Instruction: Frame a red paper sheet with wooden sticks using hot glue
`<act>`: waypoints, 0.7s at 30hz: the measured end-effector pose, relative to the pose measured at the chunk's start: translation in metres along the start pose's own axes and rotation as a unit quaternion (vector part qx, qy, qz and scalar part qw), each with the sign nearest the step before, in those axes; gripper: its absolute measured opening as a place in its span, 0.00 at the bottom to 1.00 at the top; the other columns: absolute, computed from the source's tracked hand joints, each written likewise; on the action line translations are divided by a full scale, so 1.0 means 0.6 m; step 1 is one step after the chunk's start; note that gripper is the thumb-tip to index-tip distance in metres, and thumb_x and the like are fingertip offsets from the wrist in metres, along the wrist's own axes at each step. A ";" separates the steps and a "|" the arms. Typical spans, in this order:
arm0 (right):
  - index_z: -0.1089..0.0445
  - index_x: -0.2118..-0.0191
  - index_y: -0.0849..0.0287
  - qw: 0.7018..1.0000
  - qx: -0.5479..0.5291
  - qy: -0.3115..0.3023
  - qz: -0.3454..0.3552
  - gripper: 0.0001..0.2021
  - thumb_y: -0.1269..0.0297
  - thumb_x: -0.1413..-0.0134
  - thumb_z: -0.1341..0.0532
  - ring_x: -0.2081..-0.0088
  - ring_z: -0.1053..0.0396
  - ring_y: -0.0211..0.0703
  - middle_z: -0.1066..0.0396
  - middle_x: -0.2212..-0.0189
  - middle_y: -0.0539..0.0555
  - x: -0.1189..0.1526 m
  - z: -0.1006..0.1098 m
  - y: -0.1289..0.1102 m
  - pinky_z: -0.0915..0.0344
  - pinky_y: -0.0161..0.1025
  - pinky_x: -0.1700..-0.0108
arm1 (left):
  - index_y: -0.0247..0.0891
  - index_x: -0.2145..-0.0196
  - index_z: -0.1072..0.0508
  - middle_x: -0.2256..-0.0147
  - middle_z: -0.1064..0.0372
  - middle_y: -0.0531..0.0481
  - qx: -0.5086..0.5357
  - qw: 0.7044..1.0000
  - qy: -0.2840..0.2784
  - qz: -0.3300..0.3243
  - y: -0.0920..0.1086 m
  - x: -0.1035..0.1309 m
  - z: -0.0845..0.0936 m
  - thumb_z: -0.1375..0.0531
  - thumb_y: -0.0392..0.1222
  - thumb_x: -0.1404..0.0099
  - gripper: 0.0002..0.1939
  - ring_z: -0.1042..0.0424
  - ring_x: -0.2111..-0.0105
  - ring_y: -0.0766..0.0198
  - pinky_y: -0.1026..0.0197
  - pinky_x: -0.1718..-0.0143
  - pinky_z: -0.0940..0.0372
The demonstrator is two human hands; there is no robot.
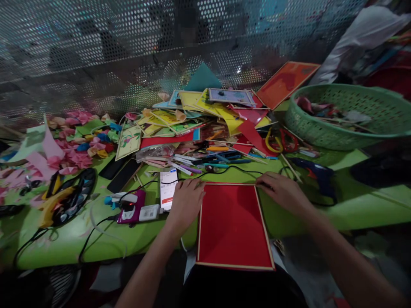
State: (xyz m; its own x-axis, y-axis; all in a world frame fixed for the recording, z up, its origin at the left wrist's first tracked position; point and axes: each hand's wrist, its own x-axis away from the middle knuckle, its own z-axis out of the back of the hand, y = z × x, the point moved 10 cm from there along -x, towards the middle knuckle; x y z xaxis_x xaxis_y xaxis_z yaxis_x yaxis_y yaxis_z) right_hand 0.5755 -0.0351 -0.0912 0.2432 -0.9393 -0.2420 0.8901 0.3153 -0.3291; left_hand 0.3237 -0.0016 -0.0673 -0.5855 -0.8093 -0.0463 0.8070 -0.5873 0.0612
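A red sheet (pixel 233 222) edged with thin pale wooden strips lies in front of me, its near end jutting past the table edge over my lap. My left hand (pixel 189 199) is at its upper left corner, fingers bent and closed on the edge. At the upper right corner, my right hand (pixel 282 190) pinches the frame between thumb and fingers. Just beside my left hand, a lit phone (pixel 167 190) shows a timer. A black cable (pixel 229 168) runs along the table beyond the sheet's far edge.
Framed cards (pixel 221 109), pens (pixel 189 160) and yellow-handled scissors (pixel 273 141) are heaped at the back. A glue gun (pixel 317 173) and green basket (pixel 346 124) stand right. Left are a magenta power socket (pixel 131 209), yellow-black tool (pixel 61 201) and crumpled paper (pixel 77 145). A perforated screen (pixel 128 51) rises behind.
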 end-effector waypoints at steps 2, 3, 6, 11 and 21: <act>0.25 0.59 0.53 1.000 0.003 0.001 0.000 0.11 0.61 0.30 0.45 0.59 0.23 0.50 0.21 0.62 0.55 0.000 0.001 -0.001 0.30 0.45 0.58 | 0.40 0.41 0.26 0.41 0.26 0.44 0.003 1.000 0.001 -0.003 0.004 -0.003 0.004 0.46 0.37 0.23 0.17 0.29 0.42 0.50 0.44 0.43 0.36; 0.25 0.59 0.53 1.000 0.001 0.004 0.001 0.10 0.61 0.30 0.44 0.59 0.23 0.50 0.21 0.62 0.55 -0.001 0.001 -0.001 0.30 0.45 0.58 | 0.39 0.41 0.26 0.41 0.26 0.44 0.005 1.000 0.002 -0.005 0.007 -0.005 0.007 0.46 0.37 0.23 0.17 0.29 0.42 0.50 0.43 0.43 0.36; 0.25 0.59 0.53 1.000 -0.006 0.011 0.003 0.10 0.61 0.31 0.44 0.58 0.23 0.51 0.21 0.61 0.56 -0.003 0.004 -0.001 0.30 0.45 0.57 | 0.40 0.41 0.26 0.40 0.26 0.44 0.010 1.000 0.003 -0.014 0.020 -0.016 0.013 0.46 0.38 0.23 0.17 0.30 0.41 0.49 0.43 0.43 0.35; 0.25 0.60 0.53 1.000 -0.013 0.006 0.007 0.09 0.62 0.32 0.43 0.59 0.22 0.51 0.22 0.63 0.55 -0.007 0.004 -0.001 0.29 0.45 0.58 | 0.40 0.43 0.24 0.42 0.25 0.43 0.014 0.999 0.014 -0.051 0.056 -0.034 0.017 0.46 0.39 0.23 0.16 0.29 0.43 0.48 0.42 0.43 0.36; 0.27 0.61 0.54 1.000 -0.005 0.017 0.022 0.09 0.62 0.31 0.44 0.62 0.24 0.49 0.23 0.64 0.55 -0.011 0.016 -0.011 0.31 0.43 0.60 | 0.38 0.42 0.26 0.47 0.22 0.45 0.062 0.991 -0.010 -0.116 0.126 -0.076 0.024 0.45 0.40 0.23 0.16 0.28 0.46 0.50 0.45 0.47 0.36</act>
State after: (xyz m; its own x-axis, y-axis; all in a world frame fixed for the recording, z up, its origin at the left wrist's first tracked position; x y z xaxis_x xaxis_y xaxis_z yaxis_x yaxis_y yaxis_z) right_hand 0.5717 -0.0324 -0.0788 0.2698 -0.9192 -0.2868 0.8750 0.3584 -0.3254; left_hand 0.4101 -0.0090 -0.0461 -0.7571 -0.6510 -0.0547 0.6349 -0.7529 0.1732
